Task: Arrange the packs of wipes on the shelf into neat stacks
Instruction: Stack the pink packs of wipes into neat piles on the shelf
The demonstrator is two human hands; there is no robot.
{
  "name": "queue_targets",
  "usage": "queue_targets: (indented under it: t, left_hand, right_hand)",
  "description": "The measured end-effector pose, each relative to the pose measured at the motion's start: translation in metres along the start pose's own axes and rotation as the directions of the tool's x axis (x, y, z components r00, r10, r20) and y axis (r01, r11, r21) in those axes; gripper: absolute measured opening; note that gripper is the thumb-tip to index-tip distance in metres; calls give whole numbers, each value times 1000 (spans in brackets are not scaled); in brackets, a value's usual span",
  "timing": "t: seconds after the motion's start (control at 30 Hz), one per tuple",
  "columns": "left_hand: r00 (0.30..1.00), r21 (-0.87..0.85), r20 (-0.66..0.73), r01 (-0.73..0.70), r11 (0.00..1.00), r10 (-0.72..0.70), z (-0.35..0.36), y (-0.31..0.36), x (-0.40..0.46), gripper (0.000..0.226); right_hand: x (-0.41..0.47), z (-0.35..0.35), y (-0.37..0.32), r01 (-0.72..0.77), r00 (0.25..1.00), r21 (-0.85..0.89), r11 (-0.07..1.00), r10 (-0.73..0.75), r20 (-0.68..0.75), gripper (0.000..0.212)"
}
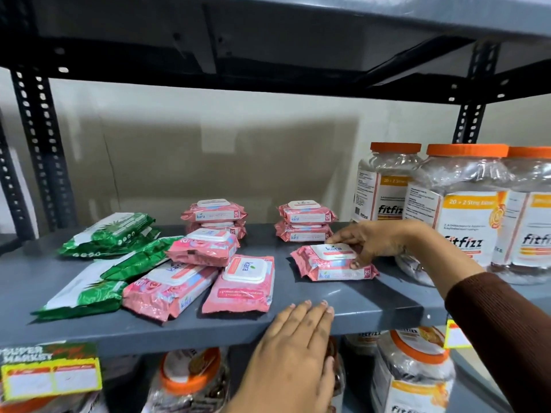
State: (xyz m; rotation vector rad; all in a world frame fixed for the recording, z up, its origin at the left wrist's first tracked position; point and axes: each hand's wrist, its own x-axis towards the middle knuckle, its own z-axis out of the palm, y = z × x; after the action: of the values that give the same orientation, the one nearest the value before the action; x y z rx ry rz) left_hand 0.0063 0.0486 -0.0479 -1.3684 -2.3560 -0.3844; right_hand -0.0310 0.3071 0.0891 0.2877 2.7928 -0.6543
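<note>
Pink packs of wipes lie on the grey shelf. Two neat two-pack stacks stand at the back, one in the middle and one to its right. My right hand grips a single pink pack lying flat in front of the right stack, fingers on its white lid. Three more pink packs lie jumbled left of centre. Several green packs are scattered at the left. My left hand rests flat on the shelf's front edge, holding nothing.
Clear jars with orange lids stand at the shelf's right end, close to my right wrist. More jars fill the shelf below. Yellow price labels hang on the front edge. Another shelf sits overhead.
</note>
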Motion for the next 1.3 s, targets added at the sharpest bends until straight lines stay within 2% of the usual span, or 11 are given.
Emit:
queue_targets:
  t: [0.13, 0.23, 0.3, 0.43, 0.57, 0.8, 0.87, 0.93, 1.07, 1.17, 1.3]
  left_hand:
    - [999, -9, -48, -2, 1000, 1, 4, 1, 0, 60]
    - [998, 8, -60, 7, 1000, -6, 8, 0, 1, 60]
    - [998, 19, -62, 13, 1000, -11, 9, -1, 1, 61]
    - [995, 16, -103, 4, 1000, -2, 12, -2, 0, 62]
    - [994, 5, -108, -12, 1000, 13, 12, -2, 0, 63]
    - [994, -10, -107, -10, 1000, 8, 12, -2, 0, 62]
    - [994, -14, -112, -7, 1000, 5, 13, -2, -1, 62]
    - [993, -14, -120, -6, 1000, 4, 14, -3, -1, 61]
    - [993, -8, -122, -4, 1000, 3, 13, -3, 2, 61]
    - [993, -6, -114, 2, 1000, -3, 13, -2, 0, 62]
    - [994, -9, -112, 10, 1000, -11, 14, -2, 0, 62]
  right_hand:
    - [-14, 5, -14, -98, 990, 24, 995, 100, -100, 77]
    - [-20, 27, -37, -320, 933, -130, 938, 288, -216, 79]
    - [-22, 41, -48, -353, 913, -203, 914, 289, -288, 68]
    - [-27, 30, -48, -196, 967, -231, 953, 149, -205, 52]
    - [-18, 18, -29, -14, 994, -222, 975, -11, -111, 78]
    - [-9, 16, -13, -29, 996, -141, 990, 17, -87, 79]
    - [-12, 19, -10, 11, 990, -60, 998, -19, -140, 78]
    - [-16, 27, -6, 103, 955, -1, 995, -99, -280, 75]
    - [-20, 39, -3, 219, 825, -172, 960, -277, -492, 70]
    - [-21, 38, 2, 241, 802, -179, 954, -299, -517, 70]
    - [-12, 30, 14, 206, 860, -161, 965, -257, -441, 77]
